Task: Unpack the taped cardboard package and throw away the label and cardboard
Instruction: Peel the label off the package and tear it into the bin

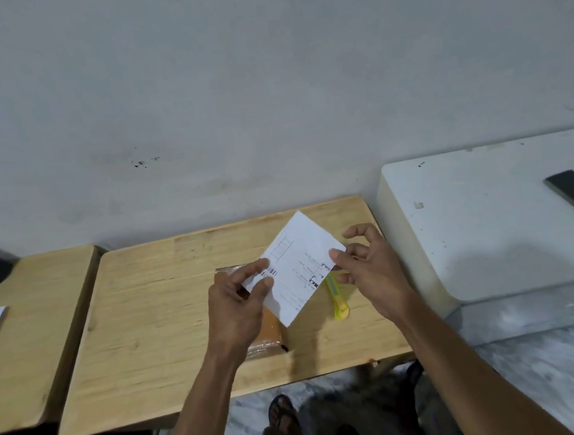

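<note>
Your left hand (238, 300) and right hand (365, 265) pinch opposite edges of the label (300, 270), holding it flat above the package (267, 325), probably for disposal. The yellow cutter (338, 298) lies just right of the package, within reach.

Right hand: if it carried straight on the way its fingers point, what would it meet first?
The right hand points left, already pinching the label; past that sheet, probably the left hand gripping its opposite edge, though depth is unclear.
</note>
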Tool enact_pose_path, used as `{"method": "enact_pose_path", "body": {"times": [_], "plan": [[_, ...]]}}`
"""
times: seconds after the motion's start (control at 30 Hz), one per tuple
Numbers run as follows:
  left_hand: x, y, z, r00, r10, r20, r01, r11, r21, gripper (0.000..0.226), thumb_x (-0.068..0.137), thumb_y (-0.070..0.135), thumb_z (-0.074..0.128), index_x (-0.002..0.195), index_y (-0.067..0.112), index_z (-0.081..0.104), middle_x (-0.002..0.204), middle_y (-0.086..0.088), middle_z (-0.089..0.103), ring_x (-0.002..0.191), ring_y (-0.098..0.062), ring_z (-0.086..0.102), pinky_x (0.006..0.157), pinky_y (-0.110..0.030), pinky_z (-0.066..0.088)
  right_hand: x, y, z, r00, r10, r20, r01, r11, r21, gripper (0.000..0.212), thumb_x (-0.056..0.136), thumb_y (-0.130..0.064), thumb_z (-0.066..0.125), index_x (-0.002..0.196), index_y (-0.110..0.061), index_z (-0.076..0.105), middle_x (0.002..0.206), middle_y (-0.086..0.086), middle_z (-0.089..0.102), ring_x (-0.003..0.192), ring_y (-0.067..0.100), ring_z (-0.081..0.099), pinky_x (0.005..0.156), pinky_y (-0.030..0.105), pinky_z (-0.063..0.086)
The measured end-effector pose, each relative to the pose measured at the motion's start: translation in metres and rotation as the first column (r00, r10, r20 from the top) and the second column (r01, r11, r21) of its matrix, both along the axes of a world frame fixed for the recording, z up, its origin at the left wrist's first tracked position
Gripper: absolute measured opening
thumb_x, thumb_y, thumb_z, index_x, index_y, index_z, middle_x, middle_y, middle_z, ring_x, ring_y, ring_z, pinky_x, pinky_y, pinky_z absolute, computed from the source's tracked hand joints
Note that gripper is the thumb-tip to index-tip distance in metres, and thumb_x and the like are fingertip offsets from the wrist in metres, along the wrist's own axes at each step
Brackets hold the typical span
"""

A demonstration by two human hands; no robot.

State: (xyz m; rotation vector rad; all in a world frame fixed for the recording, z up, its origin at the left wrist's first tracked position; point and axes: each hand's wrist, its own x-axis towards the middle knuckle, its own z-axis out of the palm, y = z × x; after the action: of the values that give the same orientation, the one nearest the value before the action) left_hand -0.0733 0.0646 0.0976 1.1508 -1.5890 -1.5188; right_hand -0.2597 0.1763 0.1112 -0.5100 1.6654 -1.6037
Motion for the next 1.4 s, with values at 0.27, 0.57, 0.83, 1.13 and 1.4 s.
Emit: {"method": "enact_pose_path", "body": {"times": [0.27, 0.57, 0.83, 1.13, 1.4], "plan": [[-0.001, -0.002, 0.022, 0.999, -0.049, -0.022, 0.05, 0.998, 0.039, 0.027, 0.082, -0.003, 0.077, 0.103, 0.014, 0.076, 0.067, 0.011, 0.073, 0.054, 0.005, 0.06, 0.054, -0.011, 0.046, -0.012, -0.007, 0.009, 0.974, 0.196, -0.113, -0.193, 0.98, 0.038, 0.016, 0.085, -0.011, 0.076, 0.098, -0.019, 0.078, 0.084, 0.011, 0.075, 0.072, 0.018, 0.064, 0.081, 0.039, 0.058], [0.013, -0.033, 0.044, 0.992, 0.005, 0.124, 0.008, 0.995, -0.1, 0.022, 0.07, 0.016, 0.09, 0.089, 0.02, 0.08, 0.081, 0.007, 0.077, 0.061, -0.006, 0.067, 0.052, -0.016, 0.047, 0.003, -0.04, 0.024, 0.936, 0.242, -0.255, -0.232, 0.97, 0.067, 0.036, 0.071, -0.013, 0.087, 0.105, -0.014, 0.076, 0.081, -0.008, 0.077, 0.075, 0.009, 0.072, 0.077, 0.024, 0.056], [0.028, -0.059, 0.038, 0.97, 0.024, 0.243, 0.052, 0.953, -0.299, 0.013, 0.079, 0.025, 0.084, 0.08, 0.014, 0.076, 0.091, 0.007, 0.058, 0.083, 0.0, 0.059, 0.064, -0.012, 0.042, 0.022, -0.07, 0.021, 0.707, 0.213, -0.675, -0.16, 0.977, 0.14, 0.007, 0.08, -0.03, 0.08, 0.084, -0.025, 0.079, 0.106, -0.01, 0.049, 0.095, -0.002, 0.054, 0.082, 0.008, 0.038], [0.022, -0.078, 0.048, 0.885, 0.004, 0.467, 0.319, 0.724, -0.611, 0.012, 0.088, 0.038, 0.071, 0.082, 0.03, 0.077, 0.078, 0.014, 0.072, 0.084, -0.017, 0.054, 0.087, -0.05, 0.044, 0.036, -0.082, 0.035, 0.51, 0.345, -0.788, -0.182, 0.938, 0.293, 0.014, 0.096, -0.034, 0.058, 0.1, -0.031, 0.072, 0.093, -0.015, 0.069, 0.098, 0.006, 0.047, 0.08, 0.029, 0.041], [0.002, -0.079, 0.05, 0.922, -0.019, 0.387, 0.315, 0.619, -0.719, 0.011, 0.081, 0.017, 0.071, 0.074, 0.021, 0.077, 0.067, 0.01, 0.068, 0.069, -0.014, 0.053, 0.077, -0.04, 0.044, 0.042, -0.093, 0.038, 0.676, 0.219, -0.704, -0.091, 0.972, 0.214, 0.02, 0.092, -0.02, 0.059, 0.075, -0.03, 0.06, 0.083, -0.014, 0.065, 0.086, 0.008, 0.059, 0.077, 0.021, 0.044]]}}
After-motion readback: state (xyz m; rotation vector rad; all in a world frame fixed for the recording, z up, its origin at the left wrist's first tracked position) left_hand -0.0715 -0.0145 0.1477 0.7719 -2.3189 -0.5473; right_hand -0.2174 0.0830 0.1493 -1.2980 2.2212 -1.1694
